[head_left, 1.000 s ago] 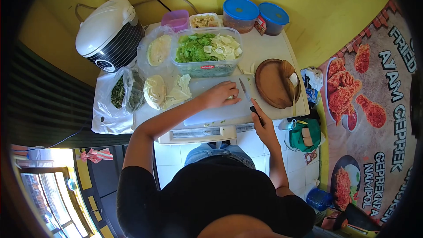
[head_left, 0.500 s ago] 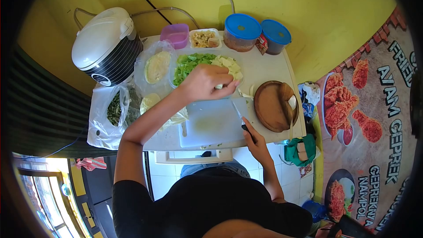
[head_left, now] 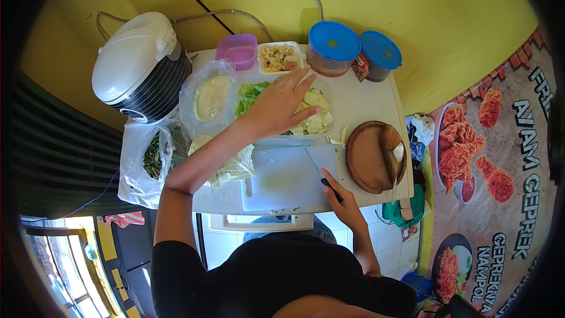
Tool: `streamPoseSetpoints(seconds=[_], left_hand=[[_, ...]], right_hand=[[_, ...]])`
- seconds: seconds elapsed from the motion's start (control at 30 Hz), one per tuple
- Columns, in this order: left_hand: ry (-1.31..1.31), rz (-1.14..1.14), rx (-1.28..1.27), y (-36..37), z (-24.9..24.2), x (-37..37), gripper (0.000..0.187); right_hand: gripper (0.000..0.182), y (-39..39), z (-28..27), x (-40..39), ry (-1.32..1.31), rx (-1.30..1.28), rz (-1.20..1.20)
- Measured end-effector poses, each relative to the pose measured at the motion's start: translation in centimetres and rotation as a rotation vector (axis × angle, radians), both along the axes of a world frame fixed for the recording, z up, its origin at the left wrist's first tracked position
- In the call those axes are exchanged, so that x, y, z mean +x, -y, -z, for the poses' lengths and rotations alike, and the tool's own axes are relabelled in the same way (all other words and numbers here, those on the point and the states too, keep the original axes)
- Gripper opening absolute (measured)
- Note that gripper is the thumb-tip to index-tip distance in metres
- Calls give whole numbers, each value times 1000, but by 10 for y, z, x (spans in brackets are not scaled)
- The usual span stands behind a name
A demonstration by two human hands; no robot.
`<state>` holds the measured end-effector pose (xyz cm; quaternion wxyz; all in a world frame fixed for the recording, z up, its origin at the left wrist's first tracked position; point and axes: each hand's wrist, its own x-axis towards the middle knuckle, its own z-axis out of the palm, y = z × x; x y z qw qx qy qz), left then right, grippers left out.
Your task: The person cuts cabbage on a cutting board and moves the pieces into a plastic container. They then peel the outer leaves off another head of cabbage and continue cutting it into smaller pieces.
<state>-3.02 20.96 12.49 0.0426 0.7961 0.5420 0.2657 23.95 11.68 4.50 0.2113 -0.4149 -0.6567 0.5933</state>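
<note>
My left hand (head_left: 278, 109) is over a clear plastic container (head_left: 331, 123), its fingers spread and nothing visible in them. Chopped green leaves (head_left: 250, 95) fill the left side of that container, and pale cut cabbage (head_left: 321, 119) the right. My right hand (head_left: 346, 205) grips a knife (head_left: 313, 161) by its black handle, the blade pointing away from me over the right side of the white cutting board (head_left: 282, 185). A piece of cabbage (head_left: 232, 168) lies at the board's left, partly hidden by my left forearm.
A rice cooker (head_left: 141, 65) and a plastic bag of dark leaves (head_left: 135, 162) are on the left. Behind stand a purple tub (head_left: 237, 52), a tray of chopped bits (head_left: 276, 59) and blue-lidded containers (head_left: 334, 41). A wooden mortar (head_left: 365, 159) sits at the right edge.
My left hand has opened from a closed, bent-finger shape to spread fingers over the container. My right hand keeps the knife at the board. The view has shifted slightly.
</note>
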Motion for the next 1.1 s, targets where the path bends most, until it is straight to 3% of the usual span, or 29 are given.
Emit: streamPoseSetpoints(seconds=[0.03, 0.1, 0.2, 0.53, 0.67, 0.73, 0.77, 0.8, 0.9, 0.93, 1.0, 1.1], left_hand=[[1, 1, -4, 0, 10, 1, 60], [-196, 154, -397, -1, 23, 3, 66], [-238, 172, -554, -6, 20, -1, 66], [-305, 181, -708, -19, 25, -2, 72], [-238, 175, -560, -18, 24, -7, 75], [-112, 98, -346, -9, 6, -6, 70], [6, 117, -90, -8, 10, -9, 60], [2, 106, -95, 1, 1, -11, 60], [238, 17, 134, 42, -34, -14, 36], [239, 5, 130, 64, -40, -14, 36], [550, -119, 83, 110, -47, -13, 31], [597, -296, 30, 156, -6, -18, 30]], right_hand=[[45, 0, -3, -1, 10, -29, -12], [45, -1, 1, -1, 0, 0, -19], [44, -2, 1, -1, 7, 11, -29], [45, 3, 2, -6, 51, 69, -42], [45, 10, -1, -6, 106, 107, -51], [45, 15, 1, -5, 85, 148, -50], [45, 16, 3, -4, 69, 176, -41], [45, 18, 5, -4, 51, 201, -34], [45, 23, 6, 0, 71, 215, -32], [45, 25, 3, 0, 109, 177, -26], [45, 30, 2, -1, 78, 199, -19], [44, 34, 4, 1, 62, 193, -13]])
